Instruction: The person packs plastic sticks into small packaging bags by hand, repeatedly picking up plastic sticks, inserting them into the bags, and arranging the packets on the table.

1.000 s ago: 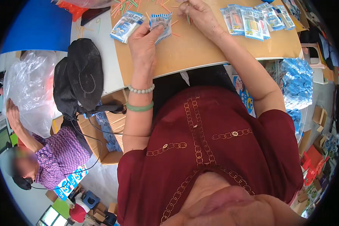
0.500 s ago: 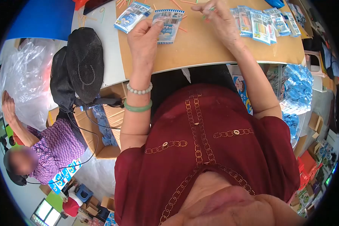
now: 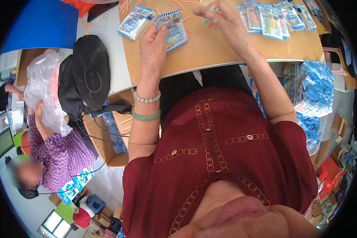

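Observation:
My left hand (image 3: 153, 44), wearing a beaded bracelet and a green bangle, is closed on the edge of a blue-and-white packet (image 3: 173, 33) over the tan board. Beside it lies a similar packet (image 3: 136, 22). My right hand (image 3: 225, 24) is raised to the right with its fingers pinched on short green and red sticks (image 3: 211, 23); how many is hard to tell. Loose coloured sticks (image 3: 178, 4) are scattered at the top edge. Several packets with coloured sticks inside (image 3: 270, 23) lie overlapping to the right of my right hand.
A black mesh bag (image 3: 92, 73) sits left of the tan board (image 3: 210, 51). Below it stands an open cardboard box (image 3: 95, 137). A person in a purple patterned top (image 3: 73, 154) handles clear plastic (image 3: 49, 85) at left. A bin of blue-and-white packets (image 3: 316, 89) is at right.
My left hand's packet now faces up more openly and tilts. My right hand has moved right, away from the pile, with sticks showing. The other person's arms and the plastic have shifted.

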### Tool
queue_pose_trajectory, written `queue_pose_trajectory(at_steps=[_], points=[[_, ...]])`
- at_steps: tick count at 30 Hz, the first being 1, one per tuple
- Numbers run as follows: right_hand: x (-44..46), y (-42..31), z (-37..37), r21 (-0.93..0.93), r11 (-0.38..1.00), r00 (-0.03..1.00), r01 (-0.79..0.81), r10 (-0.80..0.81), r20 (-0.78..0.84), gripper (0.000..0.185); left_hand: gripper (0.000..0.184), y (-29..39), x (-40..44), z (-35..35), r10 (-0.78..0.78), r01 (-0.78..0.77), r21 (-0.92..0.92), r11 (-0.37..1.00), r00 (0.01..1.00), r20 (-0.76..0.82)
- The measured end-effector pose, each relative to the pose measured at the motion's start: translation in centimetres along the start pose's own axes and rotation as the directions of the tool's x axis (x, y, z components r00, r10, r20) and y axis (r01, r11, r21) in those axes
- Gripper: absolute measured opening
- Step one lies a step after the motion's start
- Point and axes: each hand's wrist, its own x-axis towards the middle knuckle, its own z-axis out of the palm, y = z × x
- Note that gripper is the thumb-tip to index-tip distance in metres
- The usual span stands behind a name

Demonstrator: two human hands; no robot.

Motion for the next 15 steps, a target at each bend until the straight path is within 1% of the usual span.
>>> queue_pose_trajectory(at_steps=[1,2,4,5,7,8,9,12,13,15], points=[[0.1,-0.6,0.6,0.000,1.000,1.000,0.003,-0.003,-0.009,0.004,0.017,-0.1,0.0,0.2,0.000,0.000,0.004,1.000,1.000,0.009],[0.1,-1.2,1.6,-0.085,0.996,1.000,-0.016,0.015,-0.015,0.004,0.017,-0.3,-0.1,0.6,0.055,-0.055,0.030,0.998,0.998,0.020],[-0.1,-2.4,3.3,-0.251,0.966,0.998,-0.057,0.052,-0.027,0.010,0.017,-0.7,-0.2,1.0,0.163,-0.166,0.076,0.983,0.986,0.042],[-0.2,-2.4,3.6,-0.251,0.966,0.998,-0.058,0.053,-0.027,0.010,0.017,-0.6,-0.3,1.0,0.162,-0.165,0.076,0.983,0.986,0.042],[-0.3,-1.8,4.4,-0.410,0.899,0.983,0.153,-0.182,-0.032,0.009,0.016,-0.5,-0.4,0.7,0.134,-0.142,0.131,0.981,0.989,0.066],[-0.4,-1.6,4.6,-0.484,0.838,0.955,0.251,-0.297,-0.019,0.009,0.016,-0.4,-0.6,0.5,0.119,-0.130,0.160,0.979,0.990,0.077],[-0.4,-1.5,4.7,-0.481,0.839,0.955,0.252,-0.296,-0.015,0.009,0.016,-0.3,-0.6,0.3,0.120,-0.130,0.160,0.979,0.990,0.072],[-0.6,-1.3,4.4,-0.475,0.848,0.959,0.234,-0.282,-0.030,0.007,0.013,0.1,-0.7,-0.2,0.002,-0.027,0.298,0.954,0.996,0.085],[-0.8,-1.4,4.2,-0.474,0.847,0.958,0.239,-0.285,-0.027,0.007,0.013,0.3,-0.9,-0.1,0.006,-0.030,0.298,0.954,0.997,0.082],[-1.2,-1.5,4.1,-0.426,0.889,0.981,0.166,-0.195,-0.024,0.007,0.011,0.7,-1.3,0.3,0.064,-0.075,0.200,0.977,0.996,0.062]])
